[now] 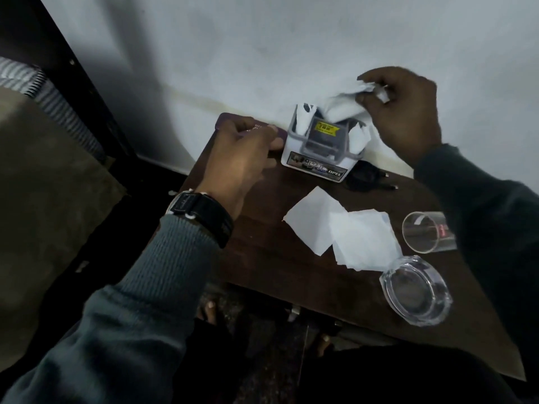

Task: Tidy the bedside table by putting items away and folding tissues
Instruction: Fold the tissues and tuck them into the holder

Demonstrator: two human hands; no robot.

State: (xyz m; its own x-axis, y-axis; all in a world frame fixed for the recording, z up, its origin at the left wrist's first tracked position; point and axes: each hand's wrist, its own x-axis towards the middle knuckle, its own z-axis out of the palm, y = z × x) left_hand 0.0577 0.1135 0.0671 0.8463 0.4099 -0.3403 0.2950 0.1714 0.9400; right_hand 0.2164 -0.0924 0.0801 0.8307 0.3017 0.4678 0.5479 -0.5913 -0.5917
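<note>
Wall and bed
A pale wall [262, 39] fills the top; a dark headboard [58, 53] slants upper left, with a striped cloth [58, 103] and bed [43, 199] below.

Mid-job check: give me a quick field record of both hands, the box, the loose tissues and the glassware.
left hand: holds purple flat item, beside white box
right hand: pinches crumpled tissue above the box's open top
loose tissues: two flat sheets, overlapping, on the table
drinking glass: at the table's right edge
ashtray: clear, front right, next to the sheets
black plug: right of the box
</note>
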